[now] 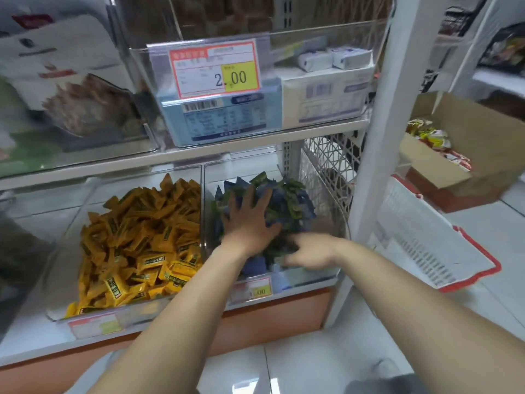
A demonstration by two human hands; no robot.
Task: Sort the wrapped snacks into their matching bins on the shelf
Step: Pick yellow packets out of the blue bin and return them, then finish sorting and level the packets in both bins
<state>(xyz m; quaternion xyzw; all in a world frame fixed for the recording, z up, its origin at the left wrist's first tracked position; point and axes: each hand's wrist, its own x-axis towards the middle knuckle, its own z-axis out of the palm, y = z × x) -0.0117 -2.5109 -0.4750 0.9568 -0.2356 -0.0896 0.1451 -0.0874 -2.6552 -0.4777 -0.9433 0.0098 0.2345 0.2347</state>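
Shelf bin (311,277): left hand (250,221) flat on blue-green snacks (287,200), fingers (251,196) spread; right hand (309,251) blurred.

Two hands, the left hand (250,220) and right hand (309,251); two clear bins (65,237) on the lower shelf (22,339); three price tags (214,69); one cardboard box (483,137); one white basket (426,243); perhaps two small white packets (315,60), blurred
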